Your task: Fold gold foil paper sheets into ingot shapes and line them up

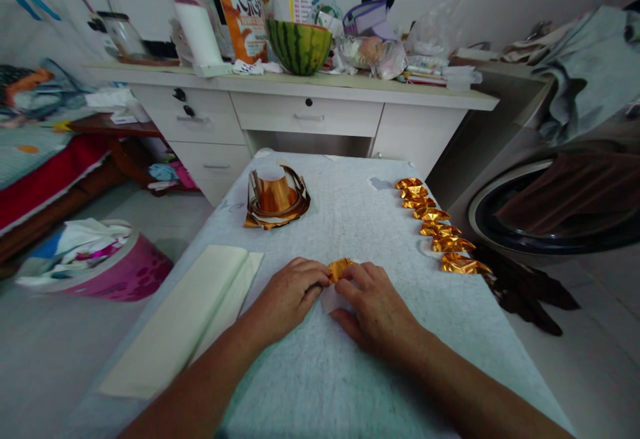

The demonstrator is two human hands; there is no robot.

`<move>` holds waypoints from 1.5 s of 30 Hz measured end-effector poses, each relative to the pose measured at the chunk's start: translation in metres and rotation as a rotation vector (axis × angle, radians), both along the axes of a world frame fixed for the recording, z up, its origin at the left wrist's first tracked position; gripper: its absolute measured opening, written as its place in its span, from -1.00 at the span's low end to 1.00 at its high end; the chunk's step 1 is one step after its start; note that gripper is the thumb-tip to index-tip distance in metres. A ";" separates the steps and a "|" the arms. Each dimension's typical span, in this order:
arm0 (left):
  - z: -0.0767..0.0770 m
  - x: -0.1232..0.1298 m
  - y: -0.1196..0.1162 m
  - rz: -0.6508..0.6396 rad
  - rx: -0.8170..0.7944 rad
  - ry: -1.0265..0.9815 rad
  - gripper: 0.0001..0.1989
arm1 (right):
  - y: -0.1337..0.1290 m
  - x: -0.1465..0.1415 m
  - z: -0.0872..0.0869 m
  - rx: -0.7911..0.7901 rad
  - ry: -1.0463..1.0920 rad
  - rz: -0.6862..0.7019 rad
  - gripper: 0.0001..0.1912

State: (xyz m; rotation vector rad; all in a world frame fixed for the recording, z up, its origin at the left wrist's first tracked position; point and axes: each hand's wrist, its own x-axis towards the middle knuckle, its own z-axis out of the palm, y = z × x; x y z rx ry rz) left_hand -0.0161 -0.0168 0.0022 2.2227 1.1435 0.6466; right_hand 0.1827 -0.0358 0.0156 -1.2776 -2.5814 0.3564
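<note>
Between my two hands, near the middle of the cloth-covered table, is a small piece of gold foil paper [340, 270]. My left hand [290, 292] pinches its left end between thumb and fingers. My right hand [373, 302] has bent fingers pressed on its right side, with a pale bit of paper showing underneath. Along the table's right edge lies a row of several folded gold foil pieces [440, 229]. Farther back on the left sits a curled stack of gold foil sheets [275, 199]. A folded sheet of cream paper [185, 312] lies beside my left forearm.
Behind the table stands a white cabinet [307, 114] bearing half a watermelon [300, 46], an orange snack pouch [244, 9] and a paper roll [197, 32]. A pink waste bin [125, 269] is on the floor at left. A washing machine [500, 139] stands at right.
</note>
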 end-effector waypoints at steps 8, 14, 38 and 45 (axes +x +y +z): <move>0.001 0.001 -0.001 -0.020 0.012 0.017 -0.78 | -0.004 -0.002 -0.005 0.052 -0.023 -0.019 -0.66; 0.001 0.001 -0.001 -0.022 0.014 0.032 -0.83 | -0.003 -0.001 -0.015 0.103 0.000 -0.021 -0.84; 0.009 0.001 -0.005 0.033 -0.045 0.036 -0.72 | -0.003 -0.012 -0.008 -0.042 0.126 -0.189 -0.85; 0.005 0.001 -0.002 0.006 -0.038 0.031 -0.85 | -0.003 -0.012 -0.006 -0.051 0.146 -0.199 -0.91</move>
